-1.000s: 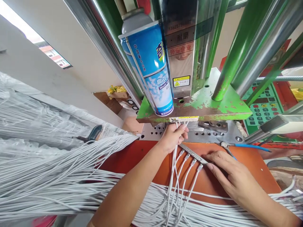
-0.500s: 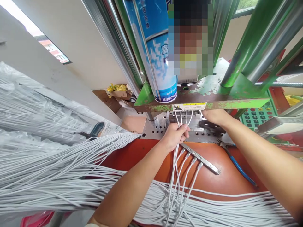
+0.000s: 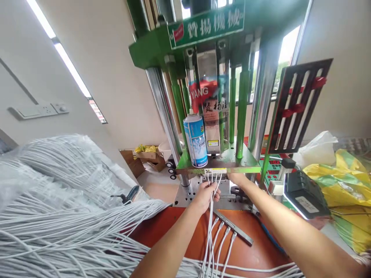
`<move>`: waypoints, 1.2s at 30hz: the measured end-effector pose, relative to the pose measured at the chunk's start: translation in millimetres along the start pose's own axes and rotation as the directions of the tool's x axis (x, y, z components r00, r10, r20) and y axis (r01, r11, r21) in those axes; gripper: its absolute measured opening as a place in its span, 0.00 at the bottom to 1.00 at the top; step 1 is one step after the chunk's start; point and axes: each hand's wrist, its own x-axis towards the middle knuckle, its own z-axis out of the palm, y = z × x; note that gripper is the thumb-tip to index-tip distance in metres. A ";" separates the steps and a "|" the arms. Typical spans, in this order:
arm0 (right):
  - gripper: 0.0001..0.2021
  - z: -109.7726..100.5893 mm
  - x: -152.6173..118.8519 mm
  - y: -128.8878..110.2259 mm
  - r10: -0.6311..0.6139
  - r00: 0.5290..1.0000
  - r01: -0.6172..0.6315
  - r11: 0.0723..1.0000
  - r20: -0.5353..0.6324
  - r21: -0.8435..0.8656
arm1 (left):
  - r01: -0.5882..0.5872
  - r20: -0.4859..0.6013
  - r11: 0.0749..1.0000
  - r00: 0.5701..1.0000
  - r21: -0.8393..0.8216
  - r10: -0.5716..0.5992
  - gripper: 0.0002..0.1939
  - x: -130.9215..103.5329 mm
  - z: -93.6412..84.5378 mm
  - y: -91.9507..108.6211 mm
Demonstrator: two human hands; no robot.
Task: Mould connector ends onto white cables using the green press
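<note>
My left hand [image 3: 207, 196] is closed round several white cables [image 3: 210, 227] in front of the green press [image 3: 185, 170]. Their upper ends run up under the press plate, where the plate's edge hides them. My right hand [image 3: 236, 178] reaches beneath the same plate on the right; its fingers are hidden. Below my left hand, a long metal bar [image 3: 239, 232] lies slanted on the orange-red work surface [image 3: 257, 247], with several white cable plugs set along its side. A metal base plate [image 3: 185, 197] with rows of holes sits behind my hands.
On the press plate stands a blue and white spray can [image 3: 196, 141] with a red cap. Large bundles of white cable [image 3: 95, 227] cover the left and front. A blue-handled tool [image 3: 271, 235] lies by my right forearm. At right are a black box [image 3: 305, 193] and yellow-green sacks [image 3: 344, 185].
The view has tilted up and drawn back, so more of the press and its sign shows. My left hand still grips the cables, and my right hand stays under the plate.
</note>
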 end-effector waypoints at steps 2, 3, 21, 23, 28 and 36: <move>0.18 1.5 -7.3 -0.9 0.021 0.999 -0.020 1.000 -0.049 0.008 | -0.010 -0.013 1.000 1.000 -0.019 0.010 0.27 -0.2 1.1 7.7; 0.18 3.1 -12.6 0.0 0.032 0.997 -0.031 0.999 -0.073 0.017 | -0.010 -0.013 1.000 1.000 -0.029 0.009 0.27 -1.7 1.5 11.6; 0.18 2.4 -166.1 -19.1 0.108 0.984 -0.123 0.986 -0.139 -0.110 | 0.203 0.042 0.975 0.977 0.086 -0.207 0.30 -145.8 30.7 26.0; 0.18 4.6 -167.8 -24.5 0.109 0.987 -0.124 0.984 -0.115 -0.126 | 0.201 0.007 0.974 0.979 0.107 -0.203 0.32 -147.9 31.5 24.2; 0.15 10.4 -168.1 -23.5 0.152 0.987 -0.156 0.979 -0.044 -0.133 | 0.207 -0.034 0.962 0.978 0.178 -0.205 0.35 -163.2 28.0 25.0; 0.14 5.2 -168.8 2.2 0.151 0.987 -0.152 0.988 0.062 0.020 | -0.002 0.150 0.909 0.987 0.418 -0.066 0.30 -196.6 9.9 73.5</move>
